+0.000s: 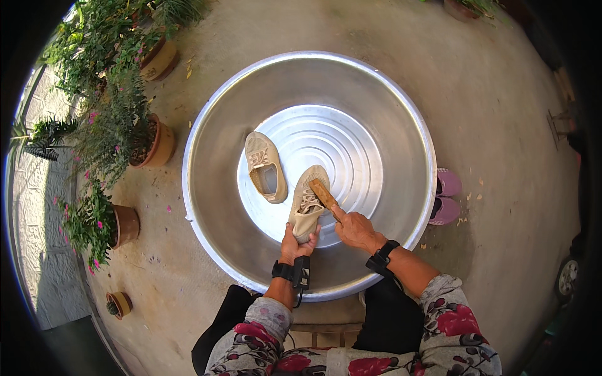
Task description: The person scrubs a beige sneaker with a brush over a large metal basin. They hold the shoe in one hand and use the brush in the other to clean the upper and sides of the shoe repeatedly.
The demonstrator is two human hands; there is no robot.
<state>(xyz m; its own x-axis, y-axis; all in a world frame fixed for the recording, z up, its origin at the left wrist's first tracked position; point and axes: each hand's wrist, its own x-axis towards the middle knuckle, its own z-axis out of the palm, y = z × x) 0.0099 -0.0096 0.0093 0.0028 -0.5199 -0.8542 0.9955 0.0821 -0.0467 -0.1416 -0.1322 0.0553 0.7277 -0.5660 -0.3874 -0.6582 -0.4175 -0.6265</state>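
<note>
My left hand [299, 242] grips the heel of a beige lace-up knit shoe [304, 207], its toe pointing away from me. In my right hand [356, 229] is the handle of a wooden brush [323, 193], its head lying over the laces and upper of that shoe. The brush's bristles are hidden beneath the wood. A second beige shoe [266, 167] of the same kind rests to the left on the floor of a large round metal basin [348, 136], its opening facing up.
Purple shoes [447, 209] stand against the basin's right side. Several potted plants [157, 143] line the left, beside a pale block wall [54, 235]. A small cactus pot [120, 304] sits lower left. Part of a wheel [568, 277] shows at the right edge. The ground [498, 117] is concrete.
</note>
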